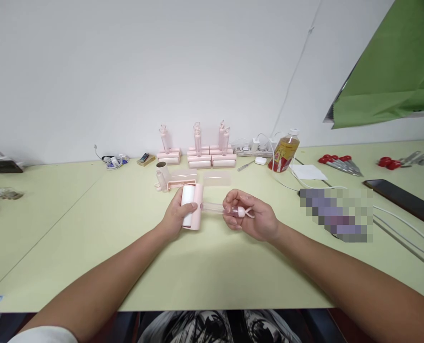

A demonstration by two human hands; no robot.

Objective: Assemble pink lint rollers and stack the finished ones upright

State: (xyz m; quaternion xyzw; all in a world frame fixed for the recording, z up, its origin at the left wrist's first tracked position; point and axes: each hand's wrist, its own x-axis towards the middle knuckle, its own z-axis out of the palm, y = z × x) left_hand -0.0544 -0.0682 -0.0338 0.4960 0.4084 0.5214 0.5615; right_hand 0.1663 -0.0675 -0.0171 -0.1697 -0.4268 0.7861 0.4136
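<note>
My left hand (176, 214) is closed around the head of a pink lint roller (197, 209), its thumb lying across the pink cover beside the white roll (188, 202). From the head a clear pink handle (213, 207) runs to the right. My right hand (251, 216) grips this handle near its far end, fingers curled about it, and a small loop (249, 212) sticks out past them. Whether handle and head are fully joined I cannot tell. Just behind my left hand lie an open pink cover (181, 183), a loose roll with a handle (162, 175) and a clear cover (216, 178).
Several assembled lint rollers (212, 161) stand along the wall with handles upright. To the right are a drink bottle (285, 151), a screwdriver (245, 166), white cables (319, 187), red-handled tools (340, 163) and a phone (403, 200). A power strip (249, 152) lies behind.
</note>
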